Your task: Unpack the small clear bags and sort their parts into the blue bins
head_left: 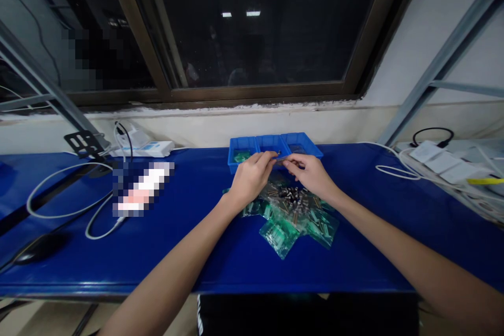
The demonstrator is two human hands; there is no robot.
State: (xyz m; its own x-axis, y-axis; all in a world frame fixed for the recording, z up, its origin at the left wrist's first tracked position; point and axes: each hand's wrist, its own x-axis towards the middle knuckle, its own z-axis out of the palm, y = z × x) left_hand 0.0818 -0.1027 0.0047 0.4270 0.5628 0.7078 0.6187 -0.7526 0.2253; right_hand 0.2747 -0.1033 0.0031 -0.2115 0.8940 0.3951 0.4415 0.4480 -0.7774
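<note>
My left hand (pixel 252 176) and my right hand (pixel 311 173) meet above the blue table (pixel 197 252), fingers pinched together on a small part (pixel 279 156) too tiny to name. Under them lies a heap of clear green-tinted bags (pixel 293 220) with small dark metal pieces (pixel 291 194) piled on top. Just beyond the fingertips stand three blue bins (pixel 273 144) side by side; the left bin holds something green (pixel 241 156).
White cables (pixel 66 210) loop across the left of the table beside a dark mouse (pixel 37 248) and a white device (pixel 142 147). At the right lie white adapters (pixel 437 160) and cords. A dark window and metal frame struts stand behind.
</note>
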